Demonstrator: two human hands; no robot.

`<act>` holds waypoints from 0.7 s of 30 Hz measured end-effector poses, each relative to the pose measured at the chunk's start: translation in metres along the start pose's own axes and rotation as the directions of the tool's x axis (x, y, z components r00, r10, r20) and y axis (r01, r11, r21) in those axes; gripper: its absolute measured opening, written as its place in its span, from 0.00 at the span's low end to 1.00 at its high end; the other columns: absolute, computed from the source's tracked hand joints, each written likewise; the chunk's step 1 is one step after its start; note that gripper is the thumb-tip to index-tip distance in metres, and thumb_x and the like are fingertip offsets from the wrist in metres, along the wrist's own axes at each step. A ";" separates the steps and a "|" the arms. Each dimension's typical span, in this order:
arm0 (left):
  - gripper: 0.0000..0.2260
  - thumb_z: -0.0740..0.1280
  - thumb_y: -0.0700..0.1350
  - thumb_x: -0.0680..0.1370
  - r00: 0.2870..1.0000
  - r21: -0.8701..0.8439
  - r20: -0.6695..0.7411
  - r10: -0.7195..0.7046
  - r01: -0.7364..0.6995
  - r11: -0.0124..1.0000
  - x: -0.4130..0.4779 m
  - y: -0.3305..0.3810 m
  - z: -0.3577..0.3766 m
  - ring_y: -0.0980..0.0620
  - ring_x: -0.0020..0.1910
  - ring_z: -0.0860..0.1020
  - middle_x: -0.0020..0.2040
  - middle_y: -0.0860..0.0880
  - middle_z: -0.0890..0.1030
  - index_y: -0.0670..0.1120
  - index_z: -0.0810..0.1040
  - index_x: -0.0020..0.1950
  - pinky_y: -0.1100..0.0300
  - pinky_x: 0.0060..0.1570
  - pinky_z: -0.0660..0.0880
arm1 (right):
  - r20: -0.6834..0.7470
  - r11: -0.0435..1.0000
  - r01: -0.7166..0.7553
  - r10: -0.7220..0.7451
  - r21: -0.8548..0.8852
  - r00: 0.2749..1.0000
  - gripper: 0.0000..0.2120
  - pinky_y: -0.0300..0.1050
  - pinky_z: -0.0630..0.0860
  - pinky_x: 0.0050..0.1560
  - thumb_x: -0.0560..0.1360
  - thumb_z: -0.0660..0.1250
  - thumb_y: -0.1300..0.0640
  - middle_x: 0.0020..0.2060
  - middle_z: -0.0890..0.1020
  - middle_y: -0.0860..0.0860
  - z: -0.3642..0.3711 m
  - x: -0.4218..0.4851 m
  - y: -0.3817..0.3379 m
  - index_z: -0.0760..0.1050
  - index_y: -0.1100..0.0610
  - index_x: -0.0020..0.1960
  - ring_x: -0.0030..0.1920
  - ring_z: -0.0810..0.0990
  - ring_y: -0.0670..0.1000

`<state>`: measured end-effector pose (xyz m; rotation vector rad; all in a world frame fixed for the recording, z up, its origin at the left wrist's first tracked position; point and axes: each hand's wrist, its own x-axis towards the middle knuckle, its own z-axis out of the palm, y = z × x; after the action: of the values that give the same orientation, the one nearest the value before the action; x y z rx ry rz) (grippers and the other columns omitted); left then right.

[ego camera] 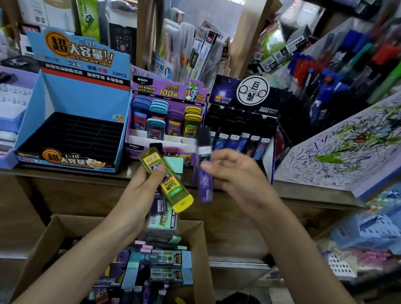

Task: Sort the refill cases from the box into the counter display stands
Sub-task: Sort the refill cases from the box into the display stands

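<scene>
A: Near edge?
B: Open cardboard box (pixel 43 240) low centre. Packed with jumbled refill cases (pixel 158 270): purple, teal, yellow, black.
A: Hands?
B: Both raised above box, in front of wooden counter (pixel 305 193). Left hand (pixel 141 184) clenched round a fanned handful. Yellow case (pixel 169 182) on top, thumb across its label, tilted, dark cap end far-left. Mint case (pixel 163 220) underneath, hanging toward box. Dark case between them; total count unclear.
A: Right?
B: Right hand (pixel 239 178) pinching slim purple case (pixel 204 168) between thumb and fingers. Roughly upright, dark cap up, motion-blurred. Just right of yellow case; contact not discernible.
A: Stands?
B: Three side by side on counter. Blue stand (pixel 77 97) left, black slotted tray showing. Purple stand (pixel 169 90) middle, holding blue, teal, purple and yellow cases in far rows. Black stand (pixel 249 94) right, row of slim dark cases along its front, right behind the held slim one.
A: Farther?
B: Scribbled test board (pixel 364 145) leaning at right. Pens (pixel 310 69) racked beyond it. Packaged stock on far shelves, labels blurred.
</scene>
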<state>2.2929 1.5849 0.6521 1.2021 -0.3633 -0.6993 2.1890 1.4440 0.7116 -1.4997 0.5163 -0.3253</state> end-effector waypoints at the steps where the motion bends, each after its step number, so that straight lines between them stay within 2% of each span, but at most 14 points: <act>1: 0.07 0.60 0.47 0.80 1.000 -0.015 0.006 -0.003 0.004 1.000 0.001 0.002 0.000 0.47 0.51 0.82 0.49 0.48 0.84 0.52 0.76 0.54 0.52 0.52 0.77 | -0.051 0.998 0.046 -0.044 0.034 0.998 0.09 0.42 0.79 0.46 0.67 0.73 0.63 0.35 0.82 0.49 -0.011 0.001 -0.006 0.75 0.57 0.45 0.40 0.82 0.47; 3: 0.07 0.60 0.48 0.80 1.000 -0.035 0.019 -0.002 0.003 0.999 0.002 0.004 -0.002 0.43 0.49 0.82 0.48 0.47 0.85 0.51 0.76 0.54 0.49 0.51 0.78 | -0.183 0.990 0.144 -0.140 0.006 0.973 0.09 0.42 0.80 0.48 0.68 0.73 0.64 0.36 0.82 0.50 -0.035 0.006 -0.016 0.75 0.57 0.44 0.41 0.82 0.49; 5: 0.07 0.60 0.48 0.79 0.999 -0.059 0.037 -0.003 0.005 0.998 0.002 0.005 -0.005 0.43 0.46 0.84 0.47 0.47 0.85 0.51 0.76 0.54 0.51 0.46 0.80 | -0.322 0.957 0.211 -0.267 -0.200 0.908 0.08 0.39 0.79 0.44 0.69 0.73 0.64 0.35 0.82 0.50 -0.056 0.014 -0.021 0.76 0.56 0.42 0.38 0.81 0.47; 7: 0.07 0.60 0.48 0.79 0.999 -0.069 0.039 0.006 -0.003 0.998 0.003 0.005 -0.007 0.43 0.44 0.84 0.47 0.47 0.85 0.51 0.75 0.54 0.52 0.43 0.81 | -0.387 0.914 0.208 -0.343 -0.349 0.856 0.07 0.39 0.78 0.41 0.69 0.74 0.62 0.34 0.81 0.49 -0.072 0.024 -0.022 0.76 0.54 0.41 0.35 0.80 0.46; 13: 0.11 0.65 0.53 0.71 0.999 -0.088 0.045 0.023 -0.019 0.996 0.004 -0.001 -0.018 0.42 0.45 0.84 0.48 0.47 0.85 0.55 0.77 0.53 0.49 0.46 0.79 | -0.403 0.853 0.181 -0.405 -0.489 0.821 0.07 0.41 0.76 0.42 0.70 0.74 0.60 0.37 0.78 0.47 -0.089 0.055 0.000 0.75 0.52 0.42 0.38 0.77 0.44; 18: 0.13 0.65 0.54 0.69 0.999 -0.076 0.022 0.031 -0.029 0.997 0.006 -0.004 -0.027 0.45 0.45 0.84 0.48 0.48 0.85 0.56 0.77 0.53 0.51 0.44 0.79 | -0.365 0.831 0.180 -0.412 -0.527 0.835 0.10 0.39 0.77 0.41 0.70 0.74 0.59 0.37 0.80 0.47 -0.090 0.063 0.012 0.75 0.47 0.40 0.38 0.80 0.45; 20: 0.14 0.65 0.54 0.69 0.999 -0.061 0.022 0.037 -0.036 0.998 0.006 -0.005 -0.026 0.48 0.44 0.84 0.47 0.49 0.85 0.56 0.77 0.54 0.54 0.40 0.79 | -0.347 0.829 0.187 -0.411 -0.528 0.843 0.09 0.39 0.77 0.41 0.70 0.74 0.60 0.37 0.81 0.48 -0.091 0.064 0.015 0.75 0.49 0.41 0.38 0.81 0.46; 21: 0.14 0.65 0.55 0.69 0.999 -0.058 0.027 0.035 -0.034 0.998 0.006 -0.006 -0.025 0.47 0.45 0.84 0.47 0.49 0.85 0.56 0.77 0.53 0.53 0.41 0.79 | -0.340 0.822 0.180 -0.409 -0.540 0.847 0.08 0.40 0.77 0.42 0.70 0.74 0.60 0.37 0.81 0.48 -0.091 0.065 0.017 0.75 0.50 0.41 0.38 0.81 0.46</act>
<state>2.3104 1.5982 0.6377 1.1299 -0.3839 -0.6930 2.1955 1.3336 0.6873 -2.0276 0.7621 -0.8571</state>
